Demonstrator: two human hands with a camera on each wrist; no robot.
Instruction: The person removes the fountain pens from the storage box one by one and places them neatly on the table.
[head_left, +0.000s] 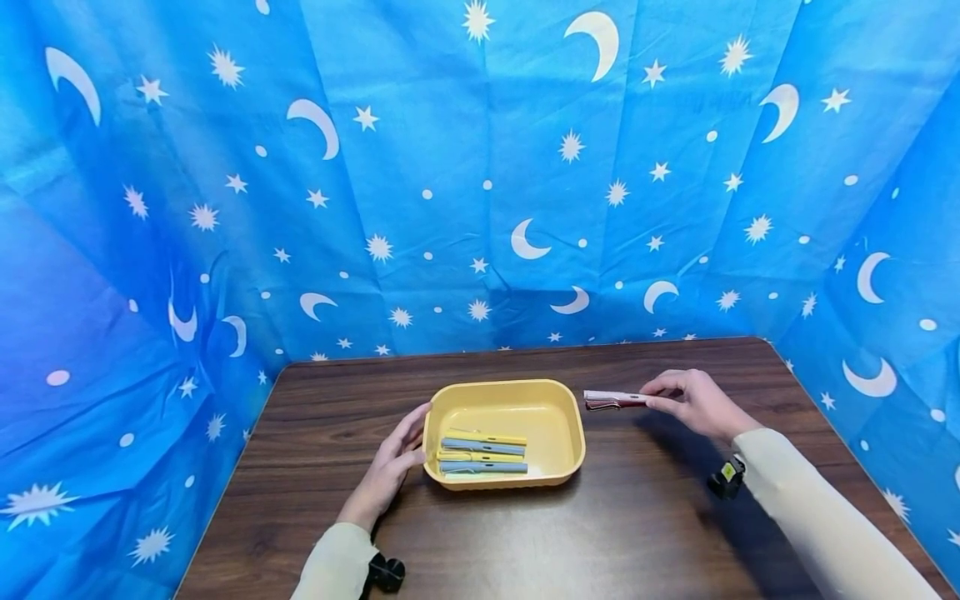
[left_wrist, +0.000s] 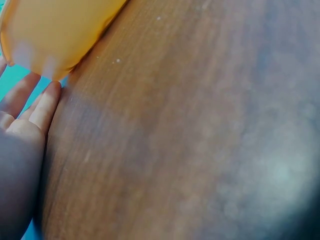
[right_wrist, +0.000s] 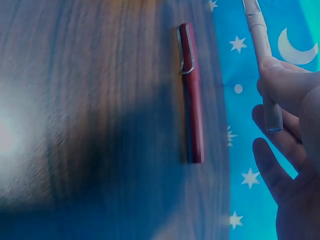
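Note:
My right hand (head_left: 693,402) pinches a white pen (right_wrist: 265,55) between thumb and fingers, to the right of the yellow tray (head_left: 566,477). A dark red pen (right_wrist: 195,120) with a silver clip lies on the table; in the head view the white pen overlaps it. My left hand (head_left: 392,454) rests against the tray's left end, with fingertips at the outer wall and rim. In the left wrist view, extended fingers (left_wrist: 46,107) reach the tray wall. Inside the tray, yellow pens (head_left: 495,438) and grey-blue pens (head_left: 495,467) lie side by side near the front left.
The tray stands on a dark wood-grain table (head_left: 337,400). A blue cloth (head_left: 450,225) with white moons and stars hangs behind the table's far edge and along both sides.

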